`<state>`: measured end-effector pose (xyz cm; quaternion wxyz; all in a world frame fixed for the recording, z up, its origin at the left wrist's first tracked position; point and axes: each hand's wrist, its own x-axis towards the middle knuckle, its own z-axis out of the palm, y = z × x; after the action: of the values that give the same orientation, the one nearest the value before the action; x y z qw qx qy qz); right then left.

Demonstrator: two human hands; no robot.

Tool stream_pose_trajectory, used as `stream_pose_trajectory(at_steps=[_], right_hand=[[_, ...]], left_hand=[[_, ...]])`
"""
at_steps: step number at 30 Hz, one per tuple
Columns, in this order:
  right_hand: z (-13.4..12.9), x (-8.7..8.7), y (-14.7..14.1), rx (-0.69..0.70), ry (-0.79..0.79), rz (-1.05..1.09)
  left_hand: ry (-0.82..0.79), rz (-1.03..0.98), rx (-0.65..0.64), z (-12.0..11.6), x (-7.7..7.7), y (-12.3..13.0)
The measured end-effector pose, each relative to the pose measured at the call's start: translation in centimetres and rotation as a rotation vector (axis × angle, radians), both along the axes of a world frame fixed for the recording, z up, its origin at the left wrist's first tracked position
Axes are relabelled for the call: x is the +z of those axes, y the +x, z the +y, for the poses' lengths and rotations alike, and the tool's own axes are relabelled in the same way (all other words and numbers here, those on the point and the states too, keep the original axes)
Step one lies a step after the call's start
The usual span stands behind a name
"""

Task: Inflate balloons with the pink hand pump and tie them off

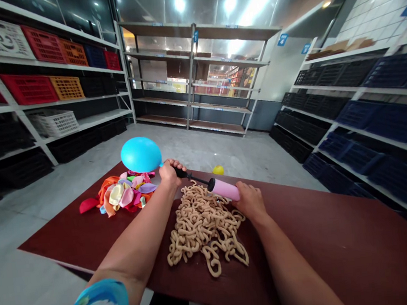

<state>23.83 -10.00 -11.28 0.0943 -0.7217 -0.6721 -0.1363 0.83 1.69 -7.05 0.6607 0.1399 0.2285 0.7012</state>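
Observation:
A pink hand pump [225, 189] with a black rod and handle stretches between my hands above the table. My left hand [171, 172] is closed round its black end, where the neck of an inflated blue balloon [140, 154] also sits. My right hand [250, 199] grips the far end of the pink barrel. The rod shows between the two black parts, so the pump is drawn out. Beneath the pump lies a heap of tan, curled, rope-like pieces [199, 221]. To the left is a pile of limp, uninflated balloons [126, 194] in many colours.
The dark red table [306, 229] spans the front. A small yellow round thing [218, 170] shows just past its far edge. Shelves with plastic crates [42, 87] stand left, a rack [191, 76] at the back, and dark crates [385, 119] on shelves at right.

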Motion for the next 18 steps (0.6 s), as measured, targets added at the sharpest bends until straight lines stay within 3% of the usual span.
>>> stream_pose_trajectory(at_steps=[11,18], right_hand=[[-0.1,0.2,-2.0,0.092,0.042,-0.012],[0.0,0.5,-1.9,0.101,-0.005,0.038]], left_hand=[[0.028,0.022,-0.117,-1.9,-0.2,3.1],[-0.007,0.035,-0.09,-1.3,0.1,2.2]])
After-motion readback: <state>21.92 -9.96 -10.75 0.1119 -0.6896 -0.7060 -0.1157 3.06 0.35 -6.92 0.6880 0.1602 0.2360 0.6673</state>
